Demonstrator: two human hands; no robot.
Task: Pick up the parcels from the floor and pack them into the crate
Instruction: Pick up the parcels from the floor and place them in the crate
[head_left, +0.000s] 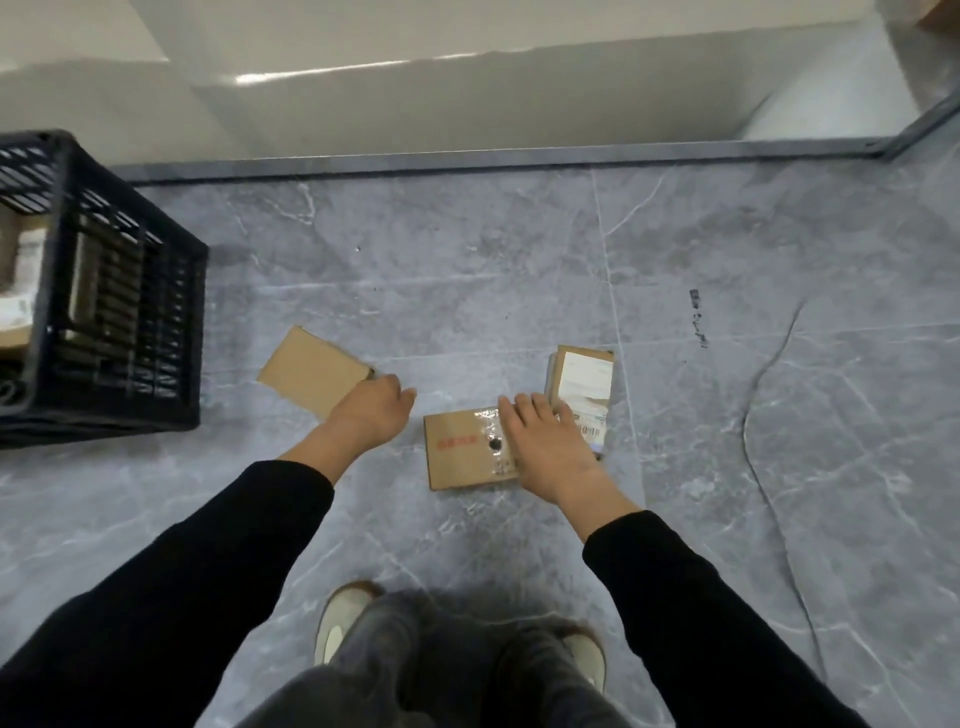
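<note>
— Hands first: what are they doing?
— Left hand (371, 413) has its fingers curled over the near right corner of the plain parcel (309, 369), gripping it. Right hand (545, 447) lies spread and flat on the right part of the taped parcel (462, 460), with its fingertips reaching the labelled parcel (584, 379).
— How do the three lie?
— All lie flat on the grey floor (519, 260). On the plain parcel the long axis runs diagonally, far left to near right. The taped parcel lies crosswise, left to right, with its tape and red print facing up. The labelled parcel points away from the person, white label up, just beside the taped one's right end.
— And the crate?
— It's black. The crate (130, 312) stands on the floor at the left, near the plain parcel. Packed parcels (21, 280) show inside, blurred.
</note>
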